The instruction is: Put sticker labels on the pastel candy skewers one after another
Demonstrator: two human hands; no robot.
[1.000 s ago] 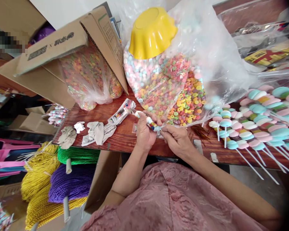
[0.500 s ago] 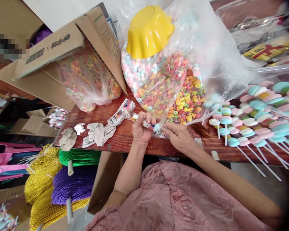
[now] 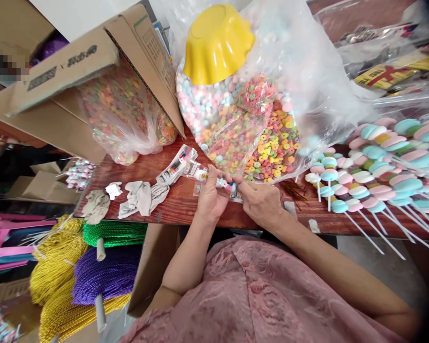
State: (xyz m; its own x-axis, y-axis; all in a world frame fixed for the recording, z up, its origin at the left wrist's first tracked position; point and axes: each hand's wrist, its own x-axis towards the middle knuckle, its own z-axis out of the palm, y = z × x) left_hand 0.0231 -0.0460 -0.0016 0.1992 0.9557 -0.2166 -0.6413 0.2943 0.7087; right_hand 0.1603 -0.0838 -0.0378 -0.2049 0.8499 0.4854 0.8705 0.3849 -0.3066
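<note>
In my left hand (image 3: 211,197) is a marshmallow skewer in a clear printed wrapper (image 3: 201,175), held between thumb and curled fingers just above the table's front edge. My right hand (image 3: 262,205) is closed at the wrapper's right end, its fingertips against the pale blue marshmallow there; exactly what they pinch is hidden. Left of my hands lie flat printed wrappers (image 3: 177,164). Behind them a large clear bag holds pastel marshmallows (image 3: 193,102) and bagged gummy rings (image 3: 273,150). Several made-up marshmallow skewers (image 3: 375,166) with white sticks are piled on the right.
An upturned yellow bowl (image 3: 218,45) rests on the marshmallows. At left stand an open cardboard box (image 3: 75,66), crumpled grey gloves (image 3: 143,197) and white paper (image 3: 113,190). Thin golden-brown ties (image 3: 293,190) lie by my right hand. Purple cord hanks (image 3: 107,274) hang below the table edge.
My right hand has turned, knuckles up, and closed in toward my left fingers. The wrapped skewer stays in my left hand. The whole view has shifted slightly.
</note>
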